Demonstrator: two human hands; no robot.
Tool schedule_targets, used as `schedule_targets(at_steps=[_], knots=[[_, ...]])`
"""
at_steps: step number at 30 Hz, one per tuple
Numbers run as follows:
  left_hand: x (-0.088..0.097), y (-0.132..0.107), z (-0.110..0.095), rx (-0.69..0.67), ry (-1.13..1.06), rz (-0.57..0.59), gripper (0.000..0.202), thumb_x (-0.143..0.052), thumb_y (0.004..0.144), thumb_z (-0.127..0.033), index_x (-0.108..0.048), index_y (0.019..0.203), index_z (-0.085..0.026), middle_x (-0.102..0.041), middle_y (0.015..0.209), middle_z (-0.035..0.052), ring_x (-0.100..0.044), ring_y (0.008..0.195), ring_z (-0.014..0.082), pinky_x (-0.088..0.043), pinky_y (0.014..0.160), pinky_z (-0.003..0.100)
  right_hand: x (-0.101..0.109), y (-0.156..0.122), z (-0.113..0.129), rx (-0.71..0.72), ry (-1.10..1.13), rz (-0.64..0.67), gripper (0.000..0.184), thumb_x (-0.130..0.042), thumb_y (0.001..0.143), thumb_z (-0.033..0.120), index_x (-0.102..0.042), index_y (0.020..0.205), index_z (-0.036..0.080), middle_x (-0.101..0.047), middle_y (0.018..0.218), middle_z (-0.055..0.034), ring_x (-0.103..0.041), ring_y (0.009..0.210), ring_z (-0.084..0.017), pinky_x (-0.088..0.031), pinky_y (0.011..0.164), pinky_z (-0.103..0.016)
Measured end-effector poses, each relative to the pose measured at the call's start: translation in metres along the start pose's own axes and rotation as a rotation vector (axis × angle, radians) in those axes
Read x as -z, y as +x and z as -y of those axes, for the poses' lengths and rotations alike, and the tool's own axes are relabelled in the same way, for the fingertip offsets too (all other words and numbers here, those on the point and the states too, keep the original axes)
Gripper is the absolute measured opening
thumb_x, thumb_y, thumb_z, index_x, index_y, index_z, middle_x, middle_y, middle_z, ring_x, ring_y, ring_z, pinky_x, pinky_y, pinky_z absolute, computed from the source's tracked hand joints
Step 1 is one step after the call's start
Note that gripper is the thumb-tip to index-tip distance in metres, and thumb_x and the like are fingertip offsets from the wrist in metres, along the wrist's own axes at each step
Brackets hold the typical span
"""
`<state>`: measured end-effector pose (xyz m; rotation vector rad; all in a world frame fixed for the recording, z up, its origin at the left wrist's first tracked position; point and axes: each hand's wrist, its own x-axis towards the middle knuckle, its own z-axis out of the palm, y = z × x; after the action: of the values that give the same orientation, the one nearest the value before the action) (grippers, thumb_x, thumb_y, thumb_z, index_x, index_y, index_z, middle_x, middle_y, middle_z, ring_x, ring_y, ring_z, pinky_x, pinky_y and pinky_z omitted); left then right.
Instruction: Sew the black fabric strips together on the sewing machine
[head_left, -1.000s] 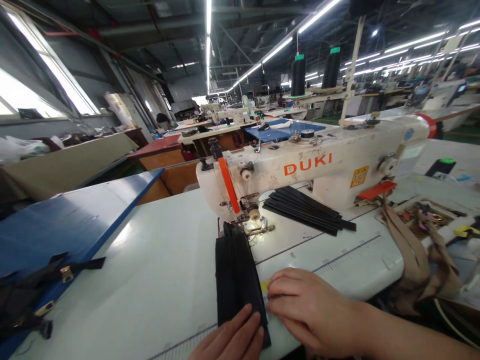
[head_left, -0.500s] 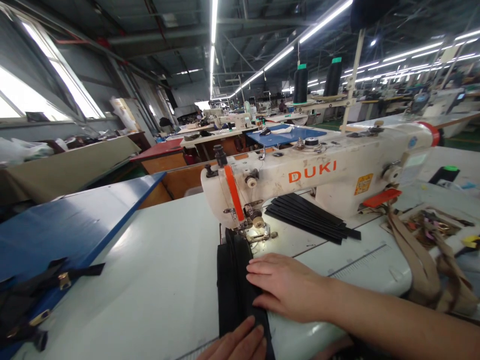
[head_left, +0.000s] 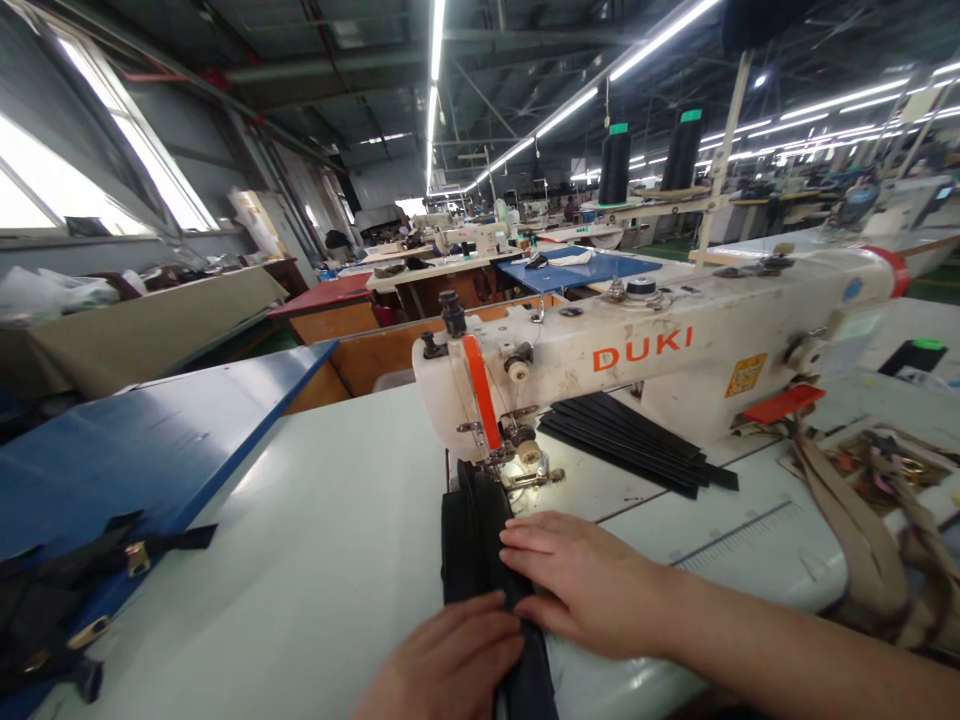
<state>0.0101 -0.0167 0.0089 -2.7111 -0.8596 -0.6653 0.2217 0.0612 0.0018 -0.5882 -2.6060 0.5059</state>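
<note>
A long black fabric piece [head_left: 474,545] with folded layers runs from the sewing machine's presser foot toward me, over the pale tabletop. My right hand [head_left: 581,580] rests on its right edge, fingers stretched out flat and thumb apart. Lower down, my left hand [head_left: 454,655] lies across the same fabric from the left, fingers extended side by side; its thumb is hidden. The white sewing machine [head_left: 637,350], lettered DUKI, stands over the fabric's far end, its needle area lit. To the right of the needle, several black strips [head_left: 630,445] lie fanned out on the machine bed.
On the left is a blue table [head_left: 150,430] with black straps and gold-coloured metal fittings [head_left: 137,558] at its near edge. A box of small parts [head_left: 892,460] and tan straps [head_left: 847,520] lie at right. Black thread cones [head_left: 615,170] stand behind the machine.
My left hand has moved up and farther into view along the fabric. My right hand stays on the right edge. The whole view has shifted slightly.
</note>
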Motion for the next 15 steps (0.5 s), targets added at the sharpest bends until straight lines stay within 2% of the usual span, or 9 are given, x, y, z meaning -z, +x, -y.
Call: schedule_targets(at_steps=[4,6,12,15], knots=[[-0.004,0.01,0.017,0.281,0.091,0.072,0.031,-0.046,0.094,-0.026,-0.056,0.122,-0.019,-0.067,0.119,0.0076,-0.065,0.107,0.0195,-0.054,0.091,0.031,0.0,0.002,0.0,-0.006,0.023,0.001,0.039,-0.056,0.091,0.031,-0.059,0.124,0.011,-0.059,0.129,-0.012,-0.05,0.122,-0.023,-0.034,0.109,-0.035],[-0.009,0.014,0.025,0.331,0.166,0.077,0.033,-0.043,0.096,-0.028,-0.054,0.124,-0.016,-0.065,0.123,0.0104,-0.064,0.109,0.0208,-0.055,0.091,0.033,0.0,0.003,0.0,-0.007,0.03,-0.003,0.037,-0.057,0.09,0.032,-0.06,0.121,0.011,-0.06,0.128,-0.0119,-0.051,0.121,-0.023,-0.034,0.108,-0.034],[-0.021,0.023,0.04,0.216,0.326,0.168,0.036,-0.038,0.094,-0.018,-0.055,0.123,-0.007,-0.063,0.125,0.0157,-0.059,0.117,0.0247,-0.053,0.093,0.037,0.001,0.003,0.001,-0.018,0.043,0.001,0.032,-0.058,0.09,0.031,-0.061,0.117,0.012,-0.06,0.127,-0.0115,-0.05,0.121,-0.023,-0.034,0.108,-0.034],[-0.023,0.024,0.04,0.218,0.345,0.166,0.036,-0.037,0.094,-0.019,-0.055,0.122,-0.007,-0.063,0.125,0.0154,-0.06,0.116,0.0242,-0.054,0.092,0.036,0.002,0.003,0.001,-0.019,0.047,-0.004,0.032,-0.058,0.09,0.031,-0.062,0.115,0.012,-0.06,0.127,-0.0117,-0.051,0.12,-0.023,-0.035,0.107,-0.034]])
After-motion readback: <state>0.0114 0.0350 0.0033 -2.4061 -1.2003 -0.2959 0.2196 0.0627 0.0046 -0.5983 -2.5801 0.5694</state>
